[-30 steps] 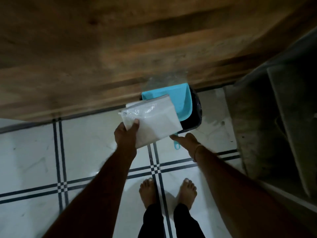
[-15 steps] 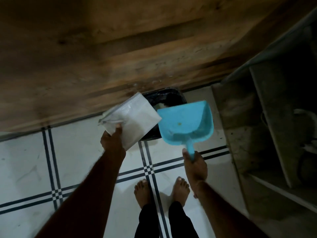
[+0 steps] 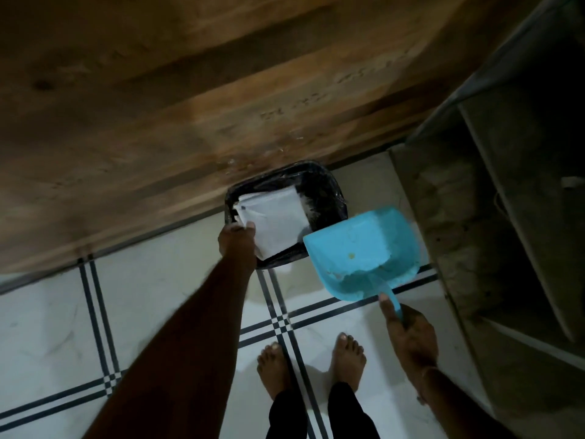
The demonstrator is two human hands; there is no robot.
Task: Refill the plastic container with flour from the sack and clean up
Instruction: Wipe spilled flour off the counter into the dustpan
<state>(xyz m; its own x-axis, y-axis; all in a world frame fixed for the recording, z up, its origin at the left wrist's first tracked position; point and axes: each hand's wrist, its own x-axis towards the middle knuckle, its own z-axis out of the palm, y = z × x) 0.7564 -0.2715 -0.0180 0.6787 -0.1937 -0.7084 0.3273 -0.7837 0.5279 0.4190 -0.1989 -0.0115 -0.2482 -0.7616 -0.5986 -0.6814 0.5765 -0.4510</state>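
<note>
My left hand (image 3: 236, 242) grips the lower left corner of a white empty flour sack (image 3: 275, 220), folded flat, which lies over the open mouth of a black-lined waste bin (image 3: 332, 198) on the floor. My right hand (image 3: 408, 337) holds the handle of a light blue dustpan (image 3: 361, 251), held flat to the right of the bin with traces of white flour near its back edge. The plastic container is not in view.
A wooden cabinet front (image 3: 190, 106) rises behind the bin. A dark concrete shelf unit (image 3: 512, 217) stands at the right. The floor is white tile with dark double lines (image 3: 98, 312). My bare feet (image 3: 313, 369) stand below the bin.
The dustpan moved from over the bin down and to the right. The sack moved right and over the bin's mouth.
</note>
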